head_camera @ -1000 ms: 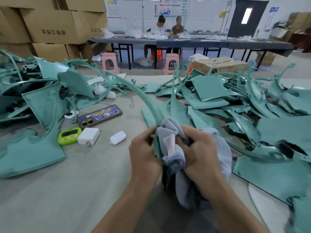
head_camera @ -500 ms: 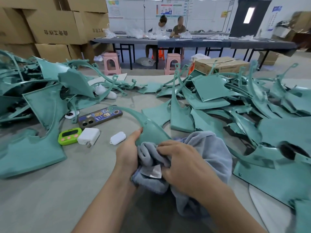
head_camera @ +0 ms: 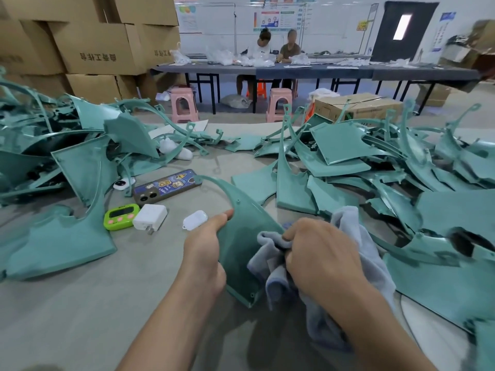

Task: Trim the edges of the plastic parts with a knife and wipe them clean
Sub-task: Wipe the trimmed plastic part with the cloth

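Above the near bench [head_camera: 67,317], a curved teal plastic part [head_camera: 241,236] is gripped at its edge by the left hand [head_camera: 203,261]. A grey cloth [head_camera: 369,236] is bunched in the right hand [head_camera: 324,261] against it. Wiping is judged under way, many heaped parts [head_camera: 348,156] are likely undone, and no knife is seen.

Bare table [head_camera: 67,317] lies open at lower left. A left heap of plastic parts [head_camera: 80,167] and a right heap [head_camera: 340,145] close both sides; phone [head_camera: 166,186], timer [head_camera: 120,216], charger [head_camera: 150,216] and small white case [head_camera: 195,220] clutter the gap between
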### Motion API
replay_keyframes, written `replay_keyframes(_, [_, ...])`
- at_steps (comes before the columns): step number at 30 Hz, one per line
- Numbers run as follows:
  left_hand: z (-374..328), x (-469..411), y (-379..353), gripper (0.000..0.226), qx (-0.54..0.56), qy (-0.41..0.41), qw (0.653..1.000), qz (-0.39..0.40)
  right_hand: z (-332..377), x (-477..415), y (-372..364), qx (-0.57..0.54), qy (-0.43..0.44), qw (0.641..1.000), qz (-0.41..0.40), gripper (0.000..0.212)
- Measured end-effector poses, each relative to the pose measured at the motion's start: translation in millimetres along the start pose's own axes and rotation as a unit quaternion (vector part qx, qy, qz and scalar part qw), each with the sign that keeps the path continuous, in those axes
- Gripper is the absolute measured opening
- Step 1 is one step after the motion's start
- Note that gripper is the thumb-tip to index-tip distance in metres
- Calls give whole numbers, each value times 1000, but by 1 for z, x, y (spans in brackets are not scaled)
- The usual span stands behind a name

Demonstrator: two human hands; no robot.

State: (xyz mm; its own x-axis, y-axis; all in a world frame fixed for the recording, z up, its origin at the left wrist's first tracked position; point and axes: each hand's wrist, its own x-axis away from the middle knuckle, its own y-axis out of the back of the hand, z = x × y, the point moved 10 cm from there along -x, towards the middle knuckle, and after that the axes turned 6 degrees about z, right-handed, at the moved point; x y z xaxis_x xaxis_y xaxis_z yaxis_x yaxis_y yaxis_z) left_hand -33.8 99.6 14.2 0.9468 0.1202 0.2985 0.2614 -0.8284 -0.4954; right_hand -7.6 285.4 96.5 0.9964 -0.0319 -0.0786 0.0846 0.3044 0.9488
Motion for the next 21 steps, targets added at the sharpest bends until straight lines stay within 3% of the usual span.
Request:
replay_keyframes(3, [0, -1, -7, 24, -73, 25, 996, 43, -9, 6, 24, -41, -7, 993, -115, 19])
replay_keyframes(7, [-1, 4, -15, 23, -124, 50, 986, 102, -3, 23, 45, -97, 71, 957, -264, 18])
replay_keyframes(9, [-3, 5, -20, 23, -143, 44, 981, 125, 4, 25, 49, -89, 117, 944, -296, 24])
replay_keyframes(12, [-3, 6, -25, 35, -216, 9, 964, 156, 26, 8, 22, -4, 163, 974, -159, 14])
replay_keyframes(14, [2, 7, -25, 30, -246, 8, 955, 164, 25, 0, 1, 0, 159, 985, -69, 25])
replay_keyframes(16, [5, 6, -21, 26, -248, 15, 953, 171, 22, 2, -4, -24, 165, 985, -41, 32])
replay_keyframes(21, [17, 9, -26, 20, -282, 52, 931, 226, 19, -4, -11, -4, 165, 986, 16, 15])
